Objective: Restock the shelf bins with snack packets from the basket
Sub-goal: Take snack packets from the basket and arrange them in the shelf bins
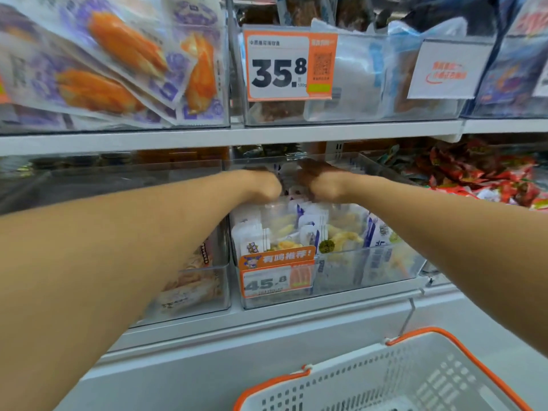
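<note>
snack packets point(299, 229) standing packed in the middle clear bin point(370, 271) | left hand point(264, 185) and right hand point(318, 180) reaching in at its far end, grip cannot tell | basket point(415, 378) near right looking nearly emptied, restock seeming far along

Both hands reach into the middle bin point(326, 280) on the lower shelf, left hand point(262, 185) just left of right hand point(318, 180), the two close together above the upright snack packets point(308, 229) that fill the bin below and in front of them. A price tag point(277, 272) hangs on the bin's front wall below the hands, a neighbouring bin point(204, 277) stands to their left, and a heap of loose packets point(480, 173) lies to their right. On the shelf above the hands sits an upper bin point(350, 114) bearing a price card point(290, 65), and the basket point(385, 378) sits well below and nearer the person, under the right forearm.
</note>
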Motion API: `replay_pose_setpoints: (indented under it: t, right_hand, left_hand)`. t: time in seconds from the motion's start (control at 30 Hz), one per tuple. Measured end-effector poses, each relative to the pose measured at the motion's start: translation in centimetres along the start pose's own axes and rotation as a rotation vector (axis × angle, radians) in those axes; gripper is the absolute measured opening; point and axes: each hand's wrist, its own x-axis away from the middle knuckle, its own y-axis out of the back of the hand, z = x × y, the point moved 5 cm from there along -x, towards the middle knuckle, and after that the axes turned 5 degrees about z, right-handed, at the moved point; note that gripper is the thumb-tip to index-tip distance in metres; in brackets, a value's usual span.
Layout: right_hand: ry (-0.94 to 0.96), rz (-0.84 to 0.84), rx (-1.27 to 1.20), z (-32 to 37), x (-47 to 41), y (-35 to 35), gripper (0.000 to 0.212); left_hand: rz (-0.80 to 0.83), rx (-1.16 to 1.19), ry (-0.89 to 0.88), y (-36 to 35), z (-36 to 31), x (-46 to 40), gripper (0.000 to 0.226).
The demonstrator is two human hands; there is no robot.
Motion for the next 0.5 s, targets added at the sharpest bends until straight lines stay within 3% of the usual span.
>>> replay_pose_setpoints:
  t: [0.17, 0.3, 0.37, 0.5]
  right_hand:
    - [-0.050, 0.129, 0.099, -1.9, -3.0, -2.0, 0.046]
    - [-0.079, 0.274, 0.012, -1.8, -2.0, -1.3, 0.043]
    - [-0.080, 0.268, 0.019, -2.3, -1.2, -0.7, 0.044]
    - [-0.206, 0.084, 0.263, -4.6, -0.7, 0.7, 0.050]
  left_hand:
    - [0.038, -0.170, 0.085, -0.8, 2.2, -3.3, 0.044]
    - [0.180, -0.096, 0.075, -1.2, 2.5, -3.7, 0.043]
    - [0.198, -0.061, 0.062, -1.1, 2.5, -3.4, 0.038]
    - [0.157, -0.036, 0.044, -1.6, 2.3, -3.4, 0.038]
